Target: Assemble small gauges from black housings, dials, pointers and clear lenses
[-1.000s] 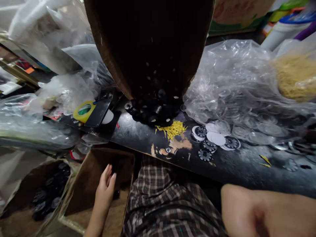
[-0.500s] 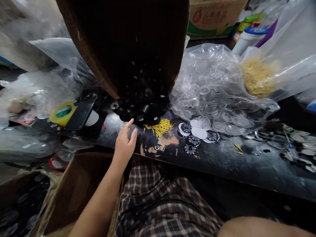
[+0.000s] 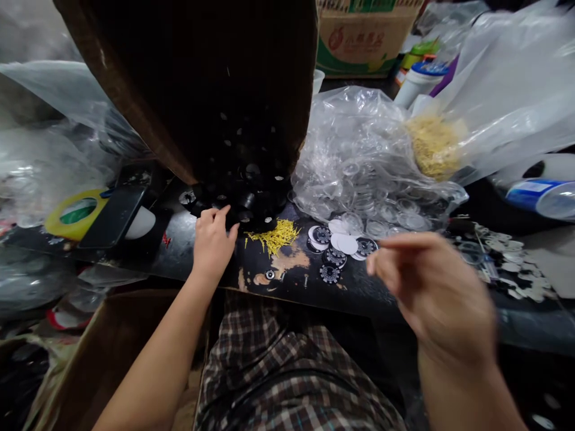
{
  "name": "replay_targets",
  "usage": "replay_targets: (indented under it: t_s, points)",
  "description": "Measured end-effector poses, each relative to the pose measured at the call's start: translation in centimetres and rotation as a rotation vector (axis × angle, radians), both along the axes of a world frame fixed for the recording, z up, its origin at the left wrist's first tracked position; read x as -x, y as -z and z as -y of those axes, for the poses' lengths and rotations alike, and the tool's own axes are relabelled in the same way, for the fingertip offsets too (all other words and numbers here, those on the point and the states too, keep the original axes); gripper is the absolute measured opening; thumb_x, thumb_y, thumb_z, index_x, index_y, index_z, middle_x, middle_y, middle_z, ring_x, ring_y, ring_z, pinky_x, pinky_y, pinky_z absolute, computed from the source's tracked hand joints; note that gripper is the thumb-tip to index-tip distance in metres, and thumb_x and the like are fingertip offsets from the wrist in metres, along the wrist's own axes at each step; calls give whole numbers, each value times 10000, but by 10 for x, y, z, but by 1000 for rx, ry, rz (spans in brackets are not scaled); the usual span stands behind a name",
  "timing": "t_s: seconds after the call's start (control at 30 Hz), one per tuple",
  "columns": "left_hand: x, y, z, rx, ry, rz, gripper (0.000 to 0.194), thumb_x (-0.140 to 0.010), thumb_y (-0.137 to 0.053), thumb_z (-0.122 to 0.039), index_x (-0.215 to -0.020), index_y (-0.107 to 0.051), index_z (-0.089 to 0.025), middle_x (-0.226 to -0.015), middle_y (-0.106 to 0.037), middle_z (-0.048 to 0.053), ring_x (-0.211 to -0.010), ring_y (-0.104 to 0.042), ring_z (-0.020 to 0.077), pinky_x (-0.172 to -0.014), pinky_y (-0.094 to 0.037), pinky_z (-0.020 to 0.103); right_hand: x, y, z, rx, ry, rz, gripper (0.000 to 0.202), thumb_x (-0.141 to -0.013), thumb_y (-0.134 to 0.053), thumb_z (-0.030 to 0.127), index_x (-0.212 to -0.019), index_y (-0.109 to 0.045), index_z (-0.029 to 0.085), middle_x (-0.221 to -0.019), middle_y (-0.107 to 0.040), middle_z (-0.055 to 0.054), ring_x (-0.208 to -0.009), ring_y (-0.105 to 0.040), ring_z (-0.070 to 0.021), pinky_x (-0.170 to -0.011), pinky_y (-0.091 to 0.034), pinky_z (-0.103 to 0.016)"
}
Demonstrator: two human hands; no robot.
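Observation:
My left hand [image 3: 212, 242] is at the front edge of a pile of black round parts [image 3: 247, 200], its thumb apart from the fingers and nothing visible in its grasp. The pile spills from the mouth of a dark cardboard box [image 3: 130, 114]. Just right of that hand lies a heap of small yellow pieces [image 3: 276, 236]. My right hand [image 3: 435, 293], smeared by motion, hangs over the bench with fingers bent. Whether it holds anything cannot be made out. Closest to it are white and black-patterned discs [image 3: 345, 243].
A clear bag of transparent round pieces [image 3: 359, 161] lies behind the discs. Yellow tape [image 3: 58, 215] and a black phone-like slab [image 3: 114, 218] are at left. White plastic parts [image 3: 516, 263] lie at right. Below the black bench [image 3: 265, 290] stands an open carton [image 3: 108, 335].
My right hand has come into view from the lower right. My left hand has shifted slightly, its fingers more bent at the black pile. The whole view has swung a little to the right.

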State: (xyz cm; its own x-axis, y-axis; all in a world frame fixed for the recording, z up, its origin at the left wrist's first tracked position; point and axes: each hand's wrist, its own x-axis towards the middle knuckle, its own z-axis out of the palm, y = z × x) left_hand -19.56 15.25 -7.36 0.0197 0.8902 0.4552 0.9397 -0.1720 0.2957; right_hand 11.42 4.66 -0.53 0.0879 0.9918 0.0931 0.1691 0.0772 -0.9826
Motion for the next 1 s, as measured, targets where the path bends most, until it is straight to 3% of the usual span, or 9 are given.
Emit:
replay_targets:
  t_s: [0.13, 0.27, 0.33, 0.47, 0.7, 0.77, 0.83, 0.9, 1.0]
  points:
    - [-1, -3, 2, -6, 69, 16, 381, -843, -556, -256, -1221, -563, -200, -1266, -502, 163, -1225, -461, 338, -1024, -371, 513, -9, 49, -35, 62, 106, 532, 325, -874, -495, 432, -1021, -654, 189, -827, -641, -58, -696, -585, -194, -681, -474, -349]
    - [-4, -2, 12, -21, 71, 77, 346, -895, -479, -245, -1229, -549, -191, -1254, -524, 142, -1186, -504, 270, -1007, -414, 447, -16, 78, -47, 77, 76, 968, 439, -858, -503, 408, -1179, -622, 134, -1132, -599, -171, -918, -619, -305, -809, -489, -465]
    - [-6, 1, 15, -14, 46, 54, 335, -897, -485, -270, -1208, -563, -170, -1202, -554, 142, -1134, -533, 258, -980, -437, 424, -16, 84, -49, 80, 65, 1077, 463, -858, -516, 408, -1215, -610, 128, -1180, -577, -183, -1003, -600, -347, -839, -485, -501]
    - [-14, 1, 9, 21, 41, 32, 381, -858, -558, -341, -1200, -578, -173, -1195, -552, 152, -1120, -522, 298, -983, -412, 458, -19, 85, -54, 12, -42, 1081, 413, -872, -507, 352, -1198, -631, 131, -1173, -591, -170, -1034, -595, -332, -878, -484, -491]
    - [-20, -15, -6, 62, 100, 191, 170, -816, -596, -231, -976, -614, -178, -1079, -596, 130, -1075, -545, 316, -957, -411, 490, -20, 75, -51, -29, -64, 1050, 374, -871, -540, 351, -1158, -655, 141, -1136, -625, -155, -1051, -588, -307, -896, -470, -456]
    - [-24, -19, 8, 37, 78, 433, 206, -823, -604, -278, -1013, -568, -206, -1096, -600, 104, -1028, -583, 274, -917, -455, 456, -18, 74, -50, -55, -36, 1063, 354, -859, -571, 358, -1138, -663, 160, -1112, -641, -137, -1033, -590, -311, -871, -466, -466]
    - [-31, -23, 33, 74, 58, 936, 260, -824, -617, -331, -1049, -511, -256, -1088, -625, 62, -973, -629, 231, -884, -490, 424, -19, 74, -50, -87, -11, 1056, 293, -869, -563, 328, -1085, -685, 171, -1059, -664, -117, -994, -602, -299, -854, -460, -459]
    - [-42, -27, 62, 255, 67, 1456, 286, -829, -618, -352, -1068, -472, -295, -1059, -670, 41, -942, -666, 212, -867, -509, 403, -21, 75, -50, -117, 5, 1032, 252, -884, -541, 303, -1041, -697, 182, -1009, -683, -95, -971, -609, -276, -859, -452, -437]
    - [-60, -28, 97, 585, 43, 1823, 334, -849, -603, -339, -1155, -477, -296, -1076, -705, 74, -917, -691, 188, -848, -522, 339, -23, 71, -50, -183, 90, 990, 266, -918, -456, 270, -1014, -678, 160, -999, -685, -106, -982, -594, -258, -899, -429, -420]
